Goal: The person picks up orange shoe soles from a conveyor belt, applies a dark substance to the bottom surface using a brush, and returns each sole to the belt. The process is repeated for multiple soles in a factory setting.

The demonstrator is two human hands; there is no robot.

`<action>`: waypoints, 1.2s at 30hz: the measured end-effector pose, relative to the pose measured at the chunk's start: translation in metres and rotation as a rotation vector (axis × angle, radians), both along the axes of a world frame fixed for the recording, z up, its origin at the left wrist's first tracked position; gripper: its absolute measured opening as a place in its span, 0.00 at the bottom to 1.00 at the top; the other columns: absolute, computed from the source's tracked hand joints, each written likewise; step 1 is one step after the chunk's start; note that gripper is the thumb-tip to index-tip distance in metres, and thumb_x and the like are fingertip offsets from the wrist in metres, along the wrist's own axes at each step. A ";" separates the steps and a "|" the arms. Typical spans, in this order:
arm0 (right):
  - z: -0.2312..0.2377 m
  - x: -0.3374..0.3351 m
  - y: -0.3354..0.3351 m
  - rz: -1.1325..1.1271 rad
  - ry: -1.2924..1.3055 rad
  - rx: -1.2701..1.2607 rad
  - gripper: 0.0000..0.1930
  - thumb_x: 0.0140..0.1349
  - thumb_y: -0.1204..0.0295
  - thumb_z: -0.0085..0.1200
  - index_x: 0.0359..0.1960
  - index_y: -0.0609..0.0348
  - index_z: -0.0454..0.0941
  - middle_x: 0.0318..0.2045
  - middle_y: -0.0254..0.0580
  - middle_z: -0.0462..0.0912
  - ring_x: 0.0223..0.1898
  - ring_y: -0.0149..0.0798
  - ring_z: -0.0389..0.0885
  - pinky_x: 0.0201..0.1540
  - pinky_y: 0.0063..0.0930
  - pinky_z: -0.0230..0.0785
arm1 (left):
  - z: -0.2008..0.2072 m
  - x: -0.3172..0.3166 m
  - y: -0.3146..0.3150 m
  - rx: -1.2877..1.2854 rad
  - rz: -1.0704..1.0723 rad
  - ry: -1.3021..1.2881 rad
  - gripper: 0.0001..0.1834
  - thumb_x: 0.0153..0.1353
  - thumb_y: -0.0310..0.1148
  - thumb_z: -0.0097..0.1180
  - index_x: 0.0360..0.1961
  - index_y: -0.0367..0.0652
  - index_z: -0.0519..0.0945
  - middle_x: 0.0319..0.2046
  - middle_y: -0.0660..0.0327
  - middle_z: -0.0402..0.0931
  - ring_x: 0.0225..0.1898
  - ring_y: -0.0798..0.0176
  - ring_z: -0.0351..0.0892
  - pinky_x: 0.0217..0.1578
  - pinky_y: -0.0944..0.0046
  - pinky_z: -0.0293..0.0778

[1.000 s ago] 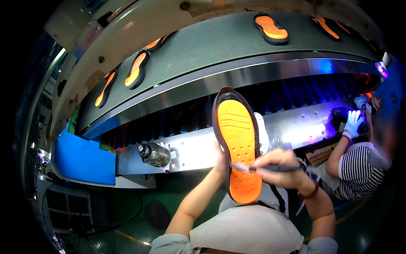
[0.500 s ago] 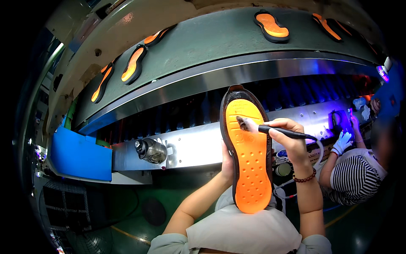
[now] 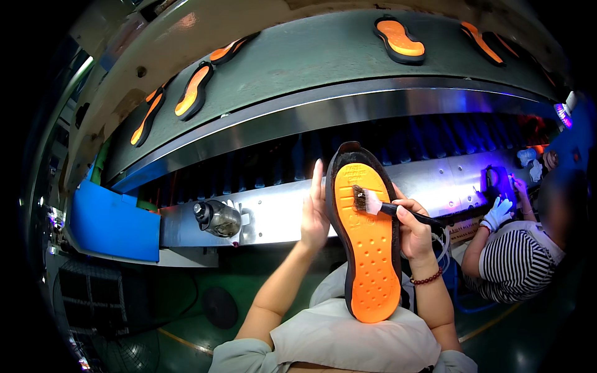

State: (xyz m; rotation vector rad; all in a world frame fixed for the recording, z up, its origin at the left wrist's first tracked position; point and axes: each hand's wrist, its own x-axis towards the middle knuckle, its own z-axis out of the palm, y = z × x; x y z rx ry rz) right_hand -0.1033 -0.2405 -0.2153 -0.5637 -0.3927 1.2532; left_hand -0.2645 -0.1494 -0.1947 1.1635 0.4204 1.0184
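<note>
An orange shoe sole with a raised black rim (image 3: 372, 264) stands on end before me, its lower tip at my lap. My right hand (image 3: 413, 231) is closed round the black handle of a brush (image 3: 371, 202), close against the sole's right edge. Dark bristles touch the orange face in its upper part. A pale tube trails from the handle. My left hand (image 3: 315, 214) is beside the sole's left edge, fingers stretched upward and holding nothing. Whether my right fingers also bear on the sole's back is hidden.
Several orange and black soles (image 3: 401, 40) lie on a green conveyor belt (image 3: 298, 68) behind a metal rail. A dark-capped bottle (image 3: 217, 217) stands on the metal ledge, near a blue panel (image 3: 115, 221). At right, a person in a striped top (image 3: 519, 264) wears a white glove (image 3: 497, 213).
My left hand has come away from the sole's edge and its fingers have straightened. The sole sits slightly lower. My right hand has moved down and closer to the sole with the brush.
</note>
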 end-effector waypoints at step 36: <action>0.001 0.008 0.006 -0.013 -0.228 0.036 0.08 0.51 0.80 0.51 0.34 0.69 0.75 0.57 0.63 0.58 0.51 0.39 0.70 0.54 0.27 0.60 | -0.024 0.022 -0.019 -0.549 -0.384 -0.555 0.55 0.42 0.77 0.11 0.61 0.44 0.52 0.58 0.55 0.55 0.59 0.53 0.56 0.58 0.54 0.53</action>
